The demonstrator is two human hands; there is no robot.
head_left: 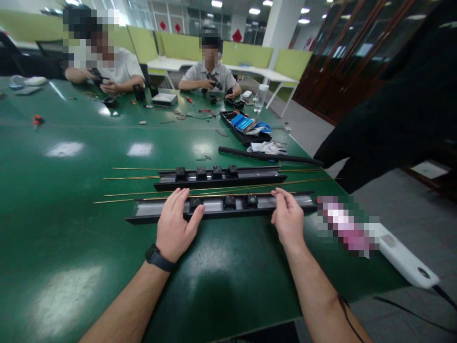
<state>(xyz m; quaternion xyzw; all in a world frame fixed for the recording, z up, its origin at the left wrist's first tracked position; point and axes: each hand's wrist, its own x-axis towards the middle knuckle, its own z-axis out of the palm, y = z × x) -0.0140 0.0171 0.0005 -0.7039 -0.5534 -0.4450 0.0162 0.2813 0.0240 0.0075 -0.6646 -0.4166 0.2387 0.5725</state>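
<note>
In front of me lies a black channel (143, 209) with a pale inner strip and several small black blocks (229, 202) seated in it. My left hand (178, 224), a dark watch at its wrist, rests over the channel's left part, fingers stretched and thumb apart. At its right part, my right hand (288, 214) has thumb and forefinger pinched on a thin brass-coloured rod (117, 201) running along the channel's far edge. A second channel (221, 181) with similar blocks (201, 172) lies just beyond, and more thin rods (310, 180) stretch alongside.
Behind the channels are a black strip (267, 156), gloves (267, 147) and a black tray (246, 138) with blue items. At right, a white power strip (407, 257) sits near the green table's (89, 271) edge. Two people work across it; a dark-clothed person stands at right.
</note>
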